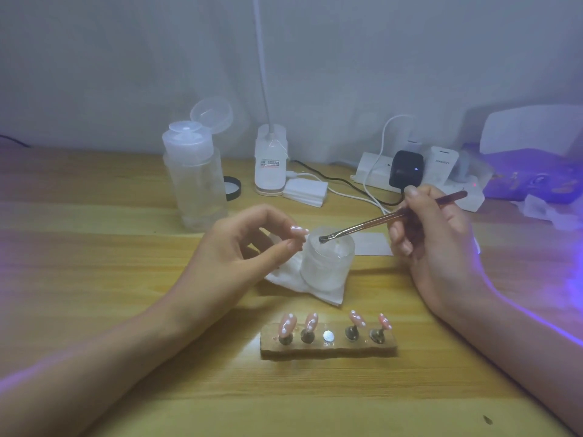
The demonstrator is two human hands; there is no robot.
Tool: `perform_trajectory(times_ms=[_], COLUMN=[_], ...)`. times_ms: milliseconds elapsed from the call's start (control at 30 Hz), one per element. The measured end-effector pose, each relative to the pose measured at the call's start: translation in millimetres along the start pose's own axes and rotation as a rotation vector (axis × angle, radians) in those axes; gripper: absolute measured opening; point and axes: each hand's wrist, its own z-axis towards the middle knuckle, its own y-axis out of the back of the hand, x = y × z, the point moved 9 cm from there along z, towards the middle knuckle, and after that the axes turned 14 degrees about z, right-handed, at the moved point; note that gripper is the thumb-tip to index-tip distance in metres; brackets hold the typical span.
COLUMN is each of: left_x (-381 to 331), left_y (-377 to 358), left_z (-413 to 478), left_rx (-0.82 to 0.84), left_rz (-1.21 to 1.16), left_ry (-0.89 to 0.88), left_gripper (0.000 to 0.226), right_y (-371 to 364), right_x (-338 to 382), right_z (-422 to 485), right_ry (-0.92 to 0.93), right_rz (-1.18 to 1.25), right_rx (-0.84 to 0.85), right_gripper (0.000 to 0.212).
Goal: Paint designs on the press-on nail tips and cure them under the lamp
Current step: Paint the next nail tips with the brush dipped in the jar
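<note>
My left hand (pixel 243 250) pinches a pink nail tip (pixel 299 230) with white dots between thumb and forefinger. My right hand (pixel 432 234) grips a thin brush (pixel 391 217); its dark tip rests in the mouth of a frosted jar (pixel 328 263) standing on a white wipe (pixel 315 290). Near the table's front, a wooden holder (pixel 328 345) carries several pink dotted nail tips (pixel 287 323) on small stands, with one bare white spot in its middle. The curing lamp (pixel 533 165) glows violet at the far right.
A clear pump bottle (pixel 195 181) with its lid flipped open stands at the back left beside a black cap (pixel 232 188). A white lamp base (pixel 270 165), a stack of pads (pixel 304 192), a power strip (pixel 419 181) with plugs and cables line the back.
</note>
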Motion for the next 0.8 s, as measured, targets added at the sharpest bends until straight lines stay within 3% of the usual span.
perform_trajectory(times_ms=[133,800], left_x=[1.8,-0.4], left_y=[1.6,2.3], left_z=[0.4,-0.7], left_rx=[-0.006,-0.027], left_rz=[-0.014,0.070], left_ry=[0.009,-0.022], left_gripper=[0.005,0.013], right_y=[4.8,3.1], right_x=[-3.8,-6.5], right_z=[2.1,1.3], right_ry=[-0.053,-0.086], right_rz=[0.048,0.070], right_rx=[-0.061,-0.045], right_gripper=[0.032,0.030])
